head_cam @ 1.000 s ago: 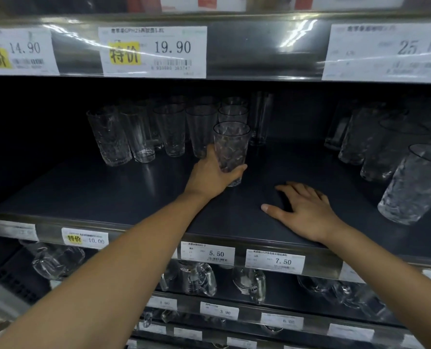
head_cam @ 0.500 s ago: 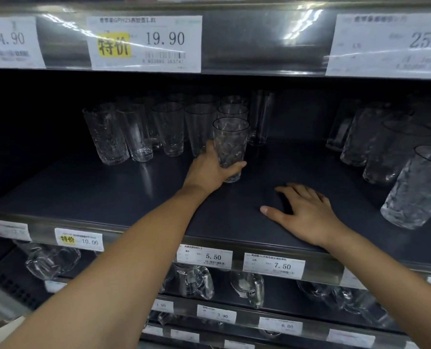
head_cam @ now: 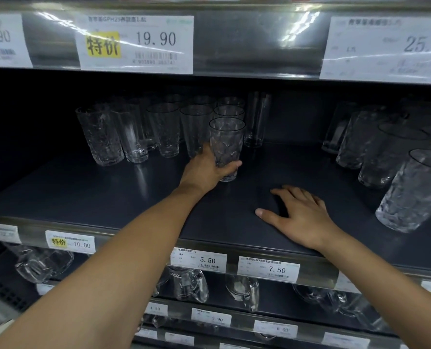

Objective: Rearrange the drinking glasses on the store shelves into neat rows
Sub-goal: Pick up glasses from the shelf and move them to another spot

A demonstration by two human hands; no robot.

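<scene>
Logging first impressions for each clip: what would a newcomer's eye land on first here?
The left hand stands out first, gripping the lower part of a clear glass at the front of a cluster of upright glasses mid-shelf. The right hand lies flat on the dark shelf just to its right. Above, a white price tag reading 19.90, with a yellow patch, catches the light.

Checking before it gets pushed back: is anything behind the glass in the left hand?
Yes. A second glass stands directly behind the held glass, which the left hand grips, and a third glass behind that.
</scene>
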